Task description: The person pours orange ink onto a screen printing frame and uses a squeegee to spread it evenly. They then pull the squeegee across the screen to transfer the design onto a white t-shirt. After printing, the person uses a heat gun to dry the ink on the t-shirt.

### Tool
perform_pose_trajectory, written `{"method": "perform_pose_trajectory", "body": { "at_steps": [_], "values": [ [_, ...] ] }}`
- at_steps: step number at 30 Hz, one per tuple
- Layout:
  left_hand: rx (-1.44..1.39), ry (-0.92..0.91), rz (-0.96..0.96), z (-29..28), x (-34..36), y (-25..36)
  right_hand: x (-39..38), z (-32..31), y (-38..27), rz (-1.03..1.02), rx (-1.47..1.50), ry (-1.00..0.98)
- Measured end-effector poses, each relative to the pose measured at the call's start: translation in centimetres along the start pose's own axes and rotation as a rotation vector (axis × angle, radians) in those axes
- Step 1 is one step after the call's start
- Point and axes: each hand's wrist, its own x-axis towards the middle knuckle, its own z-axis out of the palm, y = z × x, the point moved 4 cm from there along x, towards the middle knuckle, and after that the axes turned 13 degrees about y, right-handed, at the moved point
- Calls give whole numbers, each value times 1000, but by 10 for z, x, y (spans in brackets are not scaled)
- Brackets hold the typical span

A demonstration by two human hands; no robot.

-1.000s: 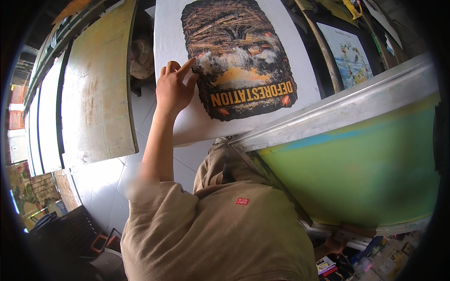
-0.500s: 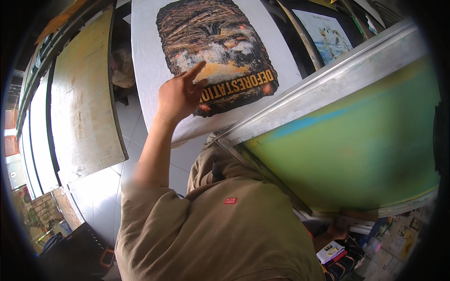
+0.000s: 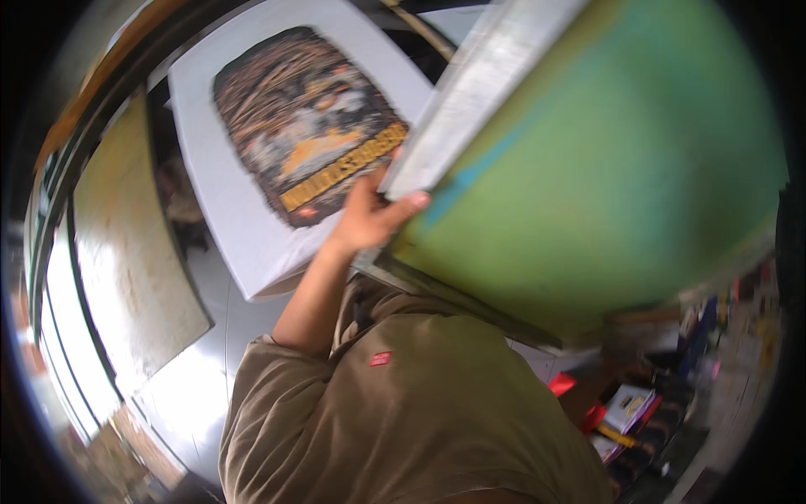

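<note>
My left hand grips the near-left part of a large screen printing frame, thumb on its face and fingers round the metal edge. The frame carries a green mesh with a blue streak and is raised, tilted, at the right. Just beyond my hand, a white fabric piece lies on a board, bearing a dark printed picture with orange patches and yellow lettering. My right hand cannot be made out in the shadow below the frame at the lower right.
A stained pale board stands to the left, with tiled floor below it. At the lower right are stacked small packages, a red item and clutter. More racks line the upper edge. The view is somewhat blurred.
My left hand has left the print and moved right onto the frame. The frame has risen and covers more of the upper right. The camera's view has turned and shifted.
</note>
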Motion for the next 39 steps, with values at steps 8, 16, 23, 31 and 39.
{"method": "perform_pose_trajectory", "body": {
  "at_steps": [8, 16, 23, 31, 39],
  "values": [
    [-140, 141, 25, -9, 18, -11, 25, 86, 46, 155, 38, -287],
    [92, 601, -60, -100, -36, 14, 21, 283, 85, 148, -251, -427],
    [152, 915, -222, -180, -112, 4, -29, 428, 168, 287, -546, -666],
    [306, 1232, -529, -220, -166, -6, -82, 530, 269, 430, -749, -1007],
    [205, 1270, -591, -208, -154, 16, -87, 571, 307, 477, -843, -1066]
  ]
}}
